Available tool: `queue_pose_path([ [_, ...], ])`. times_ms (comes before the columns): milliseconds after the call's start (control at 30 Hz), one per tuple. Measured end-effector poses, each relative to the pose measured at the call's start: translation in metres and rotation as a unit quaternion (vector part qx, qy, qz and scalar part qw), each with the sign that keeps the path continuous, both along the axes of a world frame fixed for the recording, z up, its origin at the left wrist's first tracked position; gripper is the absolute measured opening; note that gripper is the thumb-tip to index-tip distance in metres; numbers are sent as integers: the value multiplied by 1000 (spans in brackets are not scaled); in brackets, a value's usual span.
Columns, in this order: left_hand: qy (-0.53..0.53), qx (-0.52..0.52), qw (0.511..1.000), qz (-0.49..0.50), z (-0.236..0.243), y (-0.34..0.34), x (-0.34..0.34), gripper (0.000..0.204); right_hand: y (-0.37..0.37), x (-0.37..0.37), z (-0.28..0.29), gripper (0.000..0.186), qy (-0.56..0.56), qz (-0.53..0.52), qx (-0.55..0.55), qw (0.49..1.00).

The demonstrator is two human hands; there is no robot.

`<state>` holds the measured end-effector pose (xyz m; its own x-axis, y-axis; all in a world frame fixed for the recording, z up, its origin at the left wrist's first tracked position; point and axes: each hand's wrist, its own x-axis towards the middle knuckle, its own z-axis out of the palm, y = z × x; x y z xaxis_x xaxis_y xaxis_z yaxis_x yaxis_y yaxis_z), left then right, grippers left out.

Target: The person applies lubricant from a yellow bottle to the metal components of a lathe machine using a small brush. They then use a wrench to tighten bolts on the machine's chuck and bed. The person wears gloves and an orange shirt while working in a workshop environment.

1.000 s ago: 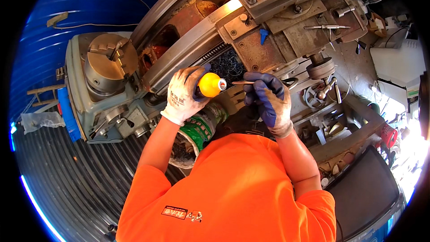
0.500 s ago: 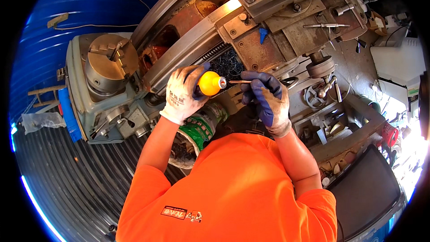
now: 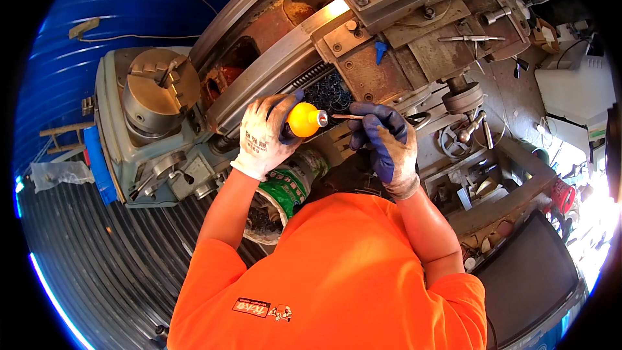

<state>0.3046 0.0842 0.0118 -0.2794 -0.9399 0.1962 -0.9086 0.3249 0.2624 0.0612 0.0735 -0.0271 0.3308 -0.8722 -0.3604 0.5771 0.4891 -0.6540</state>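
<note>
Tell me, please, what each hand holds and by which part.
The left hand grips a yellow rounded object by its body, silver end uncovered; the right hand pinches a thin rod by its right part, left tip free.

A machine workshop was indicated by the lathe (image 3: 275,63) and its chuck (image 3: 154,102). Dark metal shavings (image 3: 330,93) were seen beside the carriage (image 3: 382,76).

shirt (image 3: 350,253): orange — short-sleeved | chest print (image 3: 251,307): small, black-and-red | 2 gloves (image 3: 259,142): white — dark blue, soiled
</note>
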Motion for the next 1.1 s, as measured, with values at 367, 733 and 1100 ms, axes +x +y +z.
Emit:
queue_pose_path([
  [367,-1,0,1000,10,-1,-1,-4,74,6,2,1,28,27,-49,19,998],
  [733,-21,33,998,39,-4,1,0,84,9,23,-14,24,-249,-71,186,948],
  [1100,-38,-2,998,55,3,5,11,74,10,42,0,31,-110,78,162,978],
])
